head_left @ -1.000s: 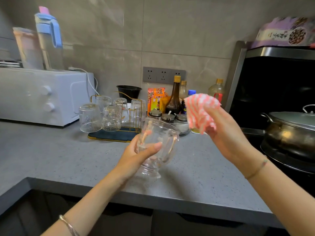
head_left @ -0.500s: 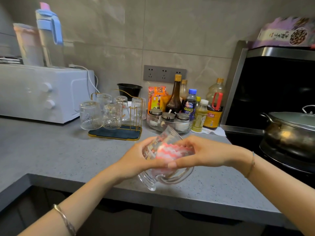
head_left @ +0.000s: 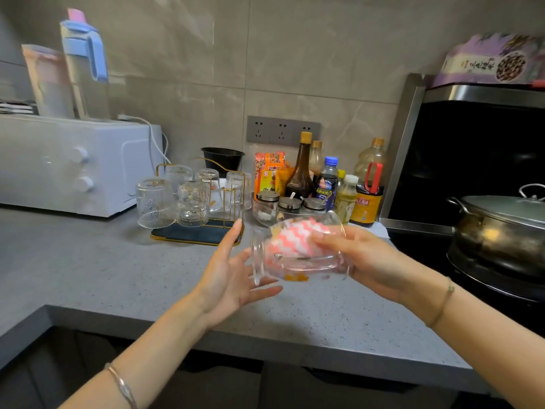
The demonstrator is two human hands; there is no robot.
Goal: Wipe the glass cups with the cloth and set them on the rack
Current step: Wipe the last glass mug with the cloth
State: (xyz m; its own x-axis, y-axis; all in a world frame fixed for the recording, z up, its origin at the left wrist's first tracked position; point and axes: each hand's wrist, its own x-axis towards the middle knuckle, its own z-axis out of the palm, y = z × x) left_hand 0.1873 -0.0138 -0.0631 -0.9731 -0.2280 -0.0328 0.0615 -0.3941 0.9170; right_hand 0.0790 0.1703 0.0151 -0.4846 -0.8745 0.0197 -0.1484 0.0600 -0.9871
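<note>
A clear glass cup [head_left: 298, 265] lies on its side in the air above the grey counter, its base to the left and its mouth to the right. The pink-and-white cloth [head_left: 292, 240] is stuffed inside it. My right hand [head_left: 368, 258] holds the cup at its mouth, with fingers pressed into the cloth. My left hand [head_left: 233, 276] is spread open, its fingertips at the cup's base. Behind them stands the gold wire rack [head_left: 233, 202] on a dark mat, holding several upturned glass cups [head_left: 191, 202].
A white microwave [head_left: 73, 163] with two jugs on top fills the back left. Sauce bottles [head_left: 303, 172] and lidded jars in a glass bowl stand behind the cup. A lidded metal pot [head_left: 501, 228] sits on the black stove at right. The counter's front edge [head_left: 265, 343] runs below my arms.
My right hand brought the cloth down and pushed it into the cup. The cup turned onto its side and shifted right. My left hand let go of it and spread open.
</note>
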